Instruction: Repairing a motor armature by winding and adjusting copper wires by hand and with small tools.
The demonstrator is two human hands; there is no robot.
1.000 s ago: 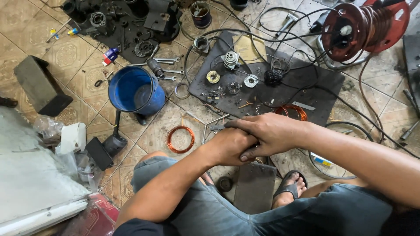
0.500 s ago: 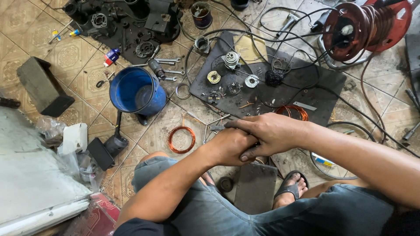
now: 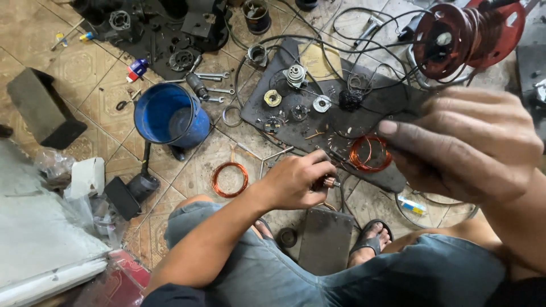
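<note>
Left hand [image 3: 296, 183] is curled shut around a small motor rotor [image 3: 325, 183], its copper-wound end and stub shaft poking out past the thumb, held low over the tiled floor [image 3: 102, 91] just in front of the person's knees. Right hand [image 3: 460, 142] is raised close to the camera, blurred, fingers pressed together and bent as if pinching something fine; whether a strand of wire is between them I cannot tell.

Just beyond the rotor a loose coil of copper wire [image 3: 369, 153] lies on the dark mat [image 3: 364, 119], and a second copper coil [image 3: 230, 179] lies on the tiles to the left. If a strand does run from rotor to raised hand, a sharp tug could kink or snap it, or drag the coil into a tangle. The small motor parts [image 3: 296, 77] scattered on the mat and the blue bucket [image 3: 170, 116] sit near enough to be knocked by a careless sweep. A grip on only one end of the rotor could slip.
</note>
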